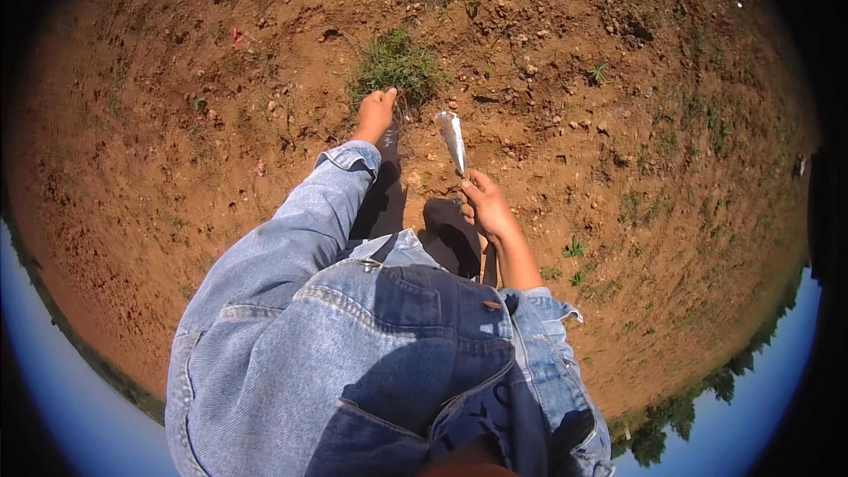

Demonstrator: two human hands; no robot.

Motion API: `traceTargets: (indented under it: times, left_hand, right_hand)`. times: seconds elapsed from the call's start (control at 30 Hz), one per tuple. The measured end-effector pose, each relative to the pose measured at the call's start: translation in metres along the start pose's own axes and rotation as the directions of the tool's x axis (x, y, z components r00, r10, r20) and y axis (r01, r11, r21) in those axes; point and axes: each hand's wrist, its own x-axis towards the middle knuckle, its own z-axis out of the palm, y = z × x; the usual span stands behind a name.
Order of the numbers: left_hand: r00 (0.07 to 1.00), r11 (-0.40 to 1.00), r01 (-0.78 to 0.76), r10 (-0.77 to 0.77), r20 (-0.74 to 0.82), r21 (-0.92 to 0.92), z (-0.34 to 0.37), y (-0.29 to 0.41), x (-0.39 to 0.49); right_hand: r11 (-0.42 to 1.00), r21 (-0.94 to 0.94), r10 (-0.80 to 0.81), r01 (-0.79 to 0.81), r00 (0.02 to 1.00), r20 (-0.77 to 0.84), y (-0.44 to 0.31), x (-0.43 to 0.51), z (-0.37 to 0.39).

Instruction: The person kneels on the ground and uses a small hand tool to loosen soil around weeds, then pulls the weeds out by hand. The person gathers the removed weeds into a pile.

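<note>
My left hand (376, 112) is closed at the near edge of a green grass tuft (399, 66), thumb and fingers pinched on its blades. Thin, dry strands hang just right of these fingers. In my right hand (487, 202) is a hand trowel, its shiny metal blade (452, 139) pointing away from me and towards the tuft. The blade is apart from the grass. Most of the trowel's handle is hidden by my fingers.
Dry reddish-brown soil (298, 66) with small stones and clods surrounds me. A small weed (597, 74) grows to the right, and another green plant (575, 248) stands nearer. Red scraps (236, 36) lie to the left. My dark trouser legs (454, 232) are below my hands.
</note>
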Motion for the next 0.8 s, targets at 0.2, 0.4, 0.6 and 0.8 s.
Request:
traceTargets:
  times: [0.2, 0.4, 0.6, 0.8]
  left_hand:
    - [0.940, 0.938, 0.329, -0.336, 0.059, 0.107, -0.109, -0.128, 0.096]
    - [0.814, 0.823, 0.568, -0.565, 0.133, 0.016, -0.072, -0.099, 0.054]
    - [0.835, 0.836, 0.511, -0.538, 0.117, 0.198, -0.020, -0.198, 0.095]
    - [0.870, 0.838, 0.403, -0.475, 0.129, 0.369, 0.047, -0.285, 0.215]
  right_hand:
    - [0.988, 0.109, -0.079, 0.111, 0.961, -0.263, -0.029, 0.075, -0.035]
    - [0.936, -0.323, -0.242, 0.137, 0.919, -0.311, -0.009, 0.242, -0.088]
    - [0.715, -0.684, -0.266, 0.143, 0.961, -0.076, 0.009, 0.428, -0.101]
    - [0.315, -0.907, -0.384, 0.279, 0.912, 0.147, 0.033, 0.553, -0.065]
